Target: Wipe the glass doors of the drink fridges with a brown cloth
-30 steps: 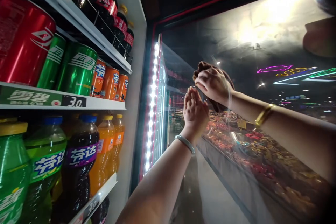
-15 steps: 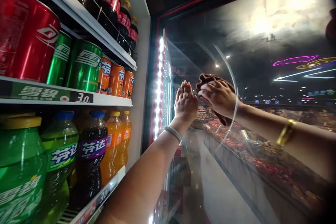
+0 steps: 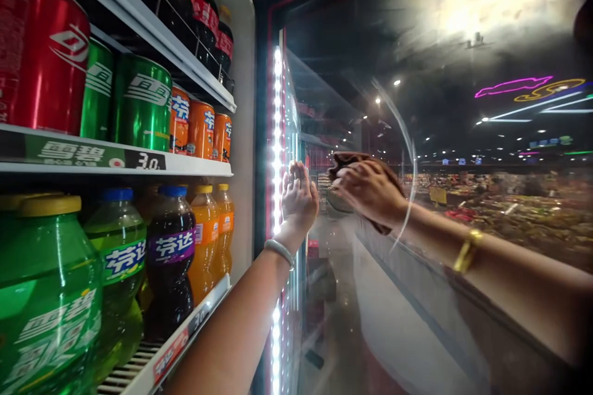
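Observation:
A glass door point(image 3: 338, 296) stands beside a lit drinks fridge. My left hand point(image 3: 299, 197), with a pale bangle point(image 3: 279, 252) at the wrist, rests flat with its fingers stretched upward. It is near the LED strip point(image 3: 277, 105), against or just in front of the glass. To its right, my right hand point(image 3: 365, 188) is closed over a folded brown cloth point(image 3: 354, 157) pressed to the glass. A gold bracelet point(image 3: 467, 250) sits on the right wrist. The fingers partly cover the cloth. A pale curved streak point(image 3: 402, 120) crosses the glass near the right hand.
Left of the door, white shelves point(image 3: 204, 163) hold a red can point(image 3: 37, 49), green cans point(image 3: 141, 102) and orange cans point(image 3: 202, 129). Below stand a green bottle point(image 3: 50, 284), a purple-labelled bottle point(image 3: 171, 247) and orange bottles point(image 3: 204, 234). Neon lines point(image 3: 514, 85) show through the glass.
Both hands have shifted left and somewhat lower in view, the left one closer to the LED strip. The brown cloth has moved left with my right hand. The view has shifted slightly too.

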Action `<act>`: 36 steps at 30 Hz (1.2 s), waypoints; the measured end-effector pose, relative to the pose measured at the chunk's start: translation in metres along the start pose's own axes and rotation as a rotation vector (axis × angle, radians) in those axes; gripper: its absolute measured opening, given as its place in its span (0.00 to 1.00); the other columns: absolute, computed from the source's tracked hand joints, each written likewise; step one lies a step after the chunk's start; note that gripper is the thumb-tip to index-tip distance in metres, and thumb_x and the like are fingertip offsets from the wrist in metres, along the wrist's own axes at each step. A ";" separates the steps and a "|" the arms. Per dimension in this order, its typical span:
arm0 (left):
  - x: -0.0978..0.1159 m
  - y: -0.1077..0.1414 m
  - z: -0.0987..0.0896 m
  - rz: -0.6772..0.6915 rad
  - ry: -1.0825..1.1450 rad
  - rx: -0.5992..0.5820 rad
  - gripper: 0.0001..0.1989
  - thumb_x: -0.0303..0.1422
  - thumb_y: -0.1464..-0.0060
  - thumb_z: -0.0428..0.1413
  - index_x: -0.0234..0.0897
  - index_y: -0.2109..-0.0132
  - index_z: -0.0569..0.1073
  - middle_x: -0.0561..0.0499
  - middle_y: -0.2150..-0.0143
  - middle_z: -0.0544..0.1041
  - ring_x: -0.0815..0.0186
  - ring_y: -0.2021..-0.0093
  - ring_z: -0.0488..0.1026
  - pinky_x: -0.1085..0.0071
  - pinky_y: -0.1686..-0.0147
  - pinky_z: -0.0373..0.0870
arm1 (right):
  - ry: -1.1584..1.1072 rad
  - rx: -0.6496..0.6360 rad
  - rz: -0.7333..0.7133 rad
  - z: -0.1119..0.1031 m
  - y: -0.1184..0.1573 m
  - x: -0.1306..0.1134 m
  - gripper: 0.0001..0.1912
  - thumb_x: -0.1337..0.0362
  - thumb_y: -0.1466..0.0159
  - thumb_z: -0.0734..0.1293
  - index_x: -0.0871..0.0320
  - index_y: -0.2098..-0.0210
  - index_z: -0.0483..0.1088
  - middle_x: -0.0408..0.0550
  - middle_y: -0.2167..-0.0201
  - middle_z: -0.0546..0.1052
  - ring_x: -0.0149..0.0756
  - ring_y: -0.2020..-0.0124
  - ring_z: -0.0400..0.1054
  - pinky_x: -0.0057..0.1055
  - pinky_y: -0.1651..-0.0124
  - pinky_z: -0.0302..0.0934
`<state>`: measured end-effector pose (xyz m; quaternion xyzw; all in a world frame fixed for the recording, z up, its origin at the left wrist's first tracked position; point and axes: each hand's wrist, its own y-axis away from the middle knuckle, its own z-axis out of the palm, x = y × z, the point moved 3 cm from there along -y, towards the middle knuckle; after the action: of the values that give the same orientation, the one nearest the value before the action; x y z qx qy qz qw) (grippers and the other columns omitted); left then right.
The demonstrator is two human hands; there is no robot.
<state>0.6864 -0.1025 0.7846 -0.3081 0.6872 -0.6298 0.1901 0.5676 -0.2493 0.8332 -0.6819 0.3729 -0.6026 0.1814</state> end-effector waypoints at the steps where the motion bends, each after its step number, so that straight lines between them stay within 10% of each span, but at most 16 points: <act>1: -0.003 0.008 0.000 0.002 0.006 -0.011 0.33 0.33 0.31 0.42 0.27 0.24 0.49 0.37 0.23 0.52 0.56 0.22 0.46 0.49 0.23 0.45 | 0.015 0.013 0.044 -0.006 0.007 0.010 0.14 0.61 0.27 0.58 0.50 0.48 0.73 0.46 0.47 0.76 0.44 0.47 0.63 0.46 0.39 0.52; 5: -0.003 0.027 -0.001 0.015 0.017 -0.026 0.32 0.34 0.31 0.42 0.33 0.23 0.48 0.43 0.22 0.49 0.55 0.21 0.43 0.46 0.22 0.44 | 0.041 0.115 0.343 -0.006 -0.026 0.037 0.18 0.58 0.26 0.55 0.53 0.49 0.74 0.53 0.46 0.74 0.53 0.44 0.62 0.55 0.40 0.52; 8: -0.001 0.030 -0.005 0.027 0.026 -0.026 0.31 0.33 0.30 0.40 0.31 0.23 0.48 0.41 0.22 0.47 0.55 0.21 0.42 0.47 0.22 0.41 | 0.013 0.080 0.321 0.017 -0.051 0.000 0.20 0.63 0.27 0.53 0.57 0.47 0.73 0.58 0.47 0.74 0.55 0.44 0.61 0.57 0.42 0.53; 12: -0.001 0.040 -0.006 0.053 0.060 -0.051 0.32 0.33 0.30 0.39 0.26 0.24 0.46 0.37 0.22 0.48 0.54 0.21 0.41 0.48 0.22 0.41 | -0.032 -0.015 0.067 0.024 -0.001 -0.054 0.17 0.67 0.30 0.59 0.49 0.46 0.72 0.47 0.43 0.75 0.45 0.42 0.60 0.47 0.36 0.52; 15: 0.003 0.050 0.001 0.085 0.095 -0.076 0.33 0.32 0.31 0.41 0.34 0.23 0.44 0.43 0.22 0.48 0.57 0.21 0.40 0.48 0.22 0.44 | 0.019 -0.023 0.064 0.007 0.043 -0.043 0.17 0.68 0.32 0.62 0.48 0.47 0.72 0.45 0.45 0.76 0.44 0.44 0.61 0.46 0.37 0.52; 20: 0.017 0.061 0.018 0.089 0.131 -0.066 0.34 0.34 0.29 0.39 0.36 0.22 0.37 0.42 0.21 0.41 0.59 0.21 0.36 0.51 0.22 0.44 | 0.079 0.103 0.343 0.000 0.022 -0.020 0.14 0.63 0.30 0.60 0.53 0.49 0.73 0.52 0.46 0.76 0.49 0.46 0.61 0.51 0.40 0.52; 27: 0.030 0.092 0.024 0.108 0.149 -0.115 0.33 0.36 0.28 0.38 0.36 0.22 0.37 0.41 0.21 0.43 0.58 0.21 0.36 0.48 0.23 0.42 | 0.009 -0.021 0.077 0.002 0.078 -0.062 0.14 0.64 0.31 0.64 0.45 0.48 0.73 0.41 0.46 0.78 0.40 0.45 0.64 0.41 0.35 0.52; 32: 0.057 0.091 0.030 0.118 0.153 -0.140 0.33 0.35 0.28 0.38 0.37 0.22 0.37 0.44 0.21 0.41 0.61 0.21 0.35 0.51 0.22 0.41 | 0.099 0.058 0.346 -0.016 0.094 -0.027 0.14 0.62 0.32 0.65 0.48 0.48 0.74 0.47 0.46 0.77 0.46 0.45 0.64 0.47 0.38 0.53; 36: 0.068 0.090 0.033 0.114 0.148 -0.077 0.34 0.34 0.28 0.39 0.35 0.22 0.34 0.41 0.21 0.41 0.58 0.21 0.35 0.48 0.22 0.39 | 0.059 0.066 0.358 -0.005 0.080 -0.046 0.15 0.63 0.31 0.64 0.48 0.47 0.74 0.48 0.44 0.77 0.47 0.44 0.63 0.48 0.37 0.51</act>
<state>0.6412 -0.1709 0.7002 -0.2284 0.7396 -0.6120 0.1621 0.5402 -0.2673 0.7468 -0.5802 0.4735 -0.5923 0.2972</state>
